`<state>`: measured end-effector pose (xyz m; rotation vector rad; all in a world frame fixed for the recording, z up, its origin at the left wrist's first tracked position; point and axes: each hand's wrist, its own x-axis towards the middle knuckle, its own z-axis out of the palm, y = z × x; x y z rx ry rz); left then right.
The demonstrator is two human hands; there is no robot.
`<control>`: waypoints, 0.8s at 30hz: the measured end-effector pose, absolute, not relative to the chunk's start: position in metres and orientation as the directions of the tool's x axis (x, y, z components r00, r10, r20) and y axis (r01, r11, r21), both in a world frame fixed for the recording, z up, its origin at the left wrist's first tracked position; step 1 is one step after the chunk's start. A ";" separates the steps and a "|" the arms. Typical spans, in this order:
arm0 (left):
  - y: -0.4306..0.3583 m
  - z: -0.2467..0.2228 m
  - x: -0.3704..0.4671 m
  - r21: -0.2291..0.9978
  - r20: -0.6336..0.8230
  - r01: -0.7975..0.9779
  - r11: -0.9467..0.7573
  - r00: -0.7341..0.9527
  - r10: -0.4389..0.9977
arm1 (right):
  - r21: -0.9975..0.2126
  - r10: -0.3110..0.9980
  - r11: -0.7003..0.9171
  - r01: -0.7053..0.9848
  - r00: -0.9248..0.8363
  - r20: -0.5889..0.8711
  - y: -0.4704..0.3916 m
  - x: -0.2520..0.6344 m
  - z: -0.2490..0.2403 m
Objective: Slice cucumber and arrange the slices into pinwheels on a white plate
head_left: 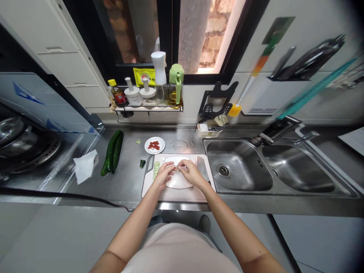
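Observation:
Over a white plate [178,183] my left hand [165,175] and my right hand [189,172] meet at the fingertips. Pinched between them is a small greenish thing, seemingly a thin cucumber slice [176,168], mostly hidden by the fingers. The plate rests on a white cutting board [148,191]. A row of cucumber slices [156,169] lies along the board's left side. On its right side is a knife [201,166] with a wide blade, partly covered by my right arm. A dark green cucumber end [142,163] sits just left of the board.
Whole cucumbers [113,152] and a white paper towel [85,165] lie at left. Behind the board is a small plate [147,145] of chopped red pieces. A double sink [239,167] adjoins on the right. Bottles stand on a rack [148,109] by the window.

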<state>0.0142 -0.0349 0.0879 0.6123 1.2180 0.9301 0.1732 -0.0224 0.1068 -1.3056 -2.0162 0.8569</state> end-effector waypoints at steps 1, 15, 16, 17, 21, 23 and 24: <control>-0.034 0.086 0.014 0.822 -0.506 -0.266 0.504 0.069 0.860 | -0.768 0.928 0.311 0.559 -0.351 0.120 -0.022 0.174 0.105; 0.002 0.023 0.016 0.939 -0.326 -0.101 0.329 0.045 0.944 | -0.663 0.961 0.122 0.739 -0.255 -0.108 -0.004 0.174 0.048; 0.005 0.019 0.016 0.945 -0.317 -0.067 0.319 0.044 0.948 | -0.651 0.961 0.110 0.751 -0.248 -0.124 -0.003 0.174 0.046; 0.007 0.016 0.015 0.950 -0.309 -0.024 0.310 0.046 0.950 | -0.639 0.961 0.100 0.762 -0.242 -0.138 -0.003 0.173 0.045; 0.013 0.009 0.012 0.942 -0.263 0.231 0.244 0.056 0.963 | -0.580 0.956 0.078 0.811 -0.227 -0.188 0.000 0.170 0.041; 0.014 0.010 0.011 0.901 -0.217 0.397 0.173 0.068 0.974 | -0.538 0.951 0.085 0.838 -0.229 -0.206 0.000 0.169 0.040; 0.014 0.011 0.011 0.870 -0.193 0.474 0.132 0.082 0.978 | -0.512 0.951 0.092 0.854 -0.229 -0.210 0.000 0.168 0.040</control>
